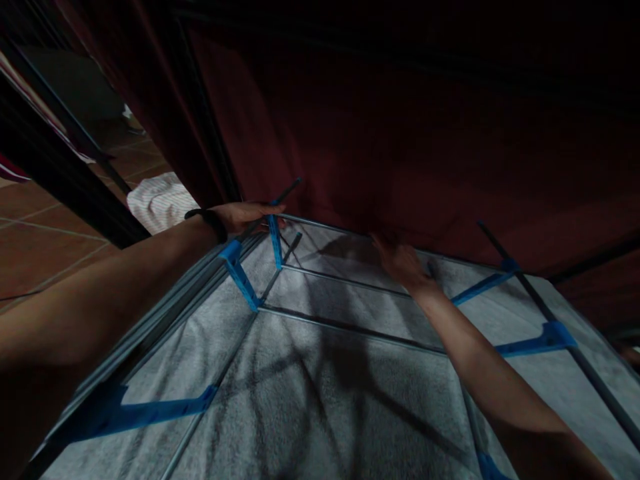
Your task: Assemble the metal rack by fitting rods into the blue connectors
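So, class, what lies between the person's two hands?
In the head view, a grey towel over the rack's metal rods lies between left hand and right hand.

One head-worn view, looking forward and down.
The camera sits close above a drying rack [350,327] draped with a grey towel [320,387]. It faces along both forearms to the left hand [245,215] and right hand [403,263] at the far edge. Dark red cloth [400,133] fills the top, tiled floor [45,247] the left.
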Demonstrator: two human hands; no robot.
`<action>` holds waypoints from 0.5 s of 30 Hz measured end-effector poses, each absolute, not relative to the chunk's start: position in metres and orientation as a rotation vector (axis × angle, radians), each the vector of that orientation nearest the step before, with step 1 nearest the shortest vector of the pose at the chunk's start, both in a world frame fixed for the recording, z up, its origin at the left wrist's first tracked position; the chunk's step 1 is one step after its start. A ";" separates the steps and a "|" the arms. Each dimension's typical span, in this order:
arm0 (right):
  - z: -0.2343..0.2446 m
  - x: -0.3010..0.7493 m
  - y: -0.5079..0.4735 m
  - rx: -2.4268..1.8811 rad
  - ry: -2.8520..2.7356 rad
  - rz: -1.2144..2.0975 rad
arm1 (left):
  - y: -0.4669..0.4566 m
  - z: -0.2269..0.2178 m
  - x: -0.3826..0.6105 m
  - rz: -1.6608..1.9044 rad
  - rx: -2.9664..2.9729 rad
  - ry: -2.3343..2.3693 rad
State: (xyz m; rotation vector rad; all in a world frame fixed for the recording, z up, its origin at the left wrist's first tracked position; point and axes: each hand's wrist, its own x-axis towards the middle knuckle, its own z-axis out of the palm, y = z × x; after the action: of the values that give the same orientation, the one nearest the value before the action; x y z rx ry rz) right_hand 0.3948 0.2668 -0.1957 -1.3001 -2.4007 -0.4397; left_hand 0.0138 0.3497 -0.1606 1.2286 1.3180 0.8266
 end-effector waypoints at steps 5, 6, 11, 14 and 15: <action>-0.200 0.394 0.269 -1.331 -2.391 -0.469 | 0.358 -0.167 0.009 0.815 1.156 1.270; -0.201 0.393 0.269 -1.335 -2.381 -0.482 | 0.360 -0.170 0.009 0.815 1.156 1.271; -0.202 0.392 0.269 -1.382 -2.364 -0.461 | 0.367 -0.180 0.007 0.815 1.155 1.273; -0.200 0.390 0.268 -1.405 -2.371 -0.460 | 0.368 -0.182 0.008 0.823 1.151 1.245; -0.200 0.389 0.268 -1.412 -2.366 -0.467 | 0.367 -0.181 0.009 0.840 1.171 1.247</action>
State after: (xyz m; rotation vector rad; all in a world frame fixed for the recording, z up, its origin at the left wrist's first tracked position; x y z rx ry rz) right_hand 0.3888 0.2677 -0.2000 -1.4119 -2.3664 -0.4671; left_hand 0.0089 0.3668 -0.1815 1.1707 1.2471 0.8397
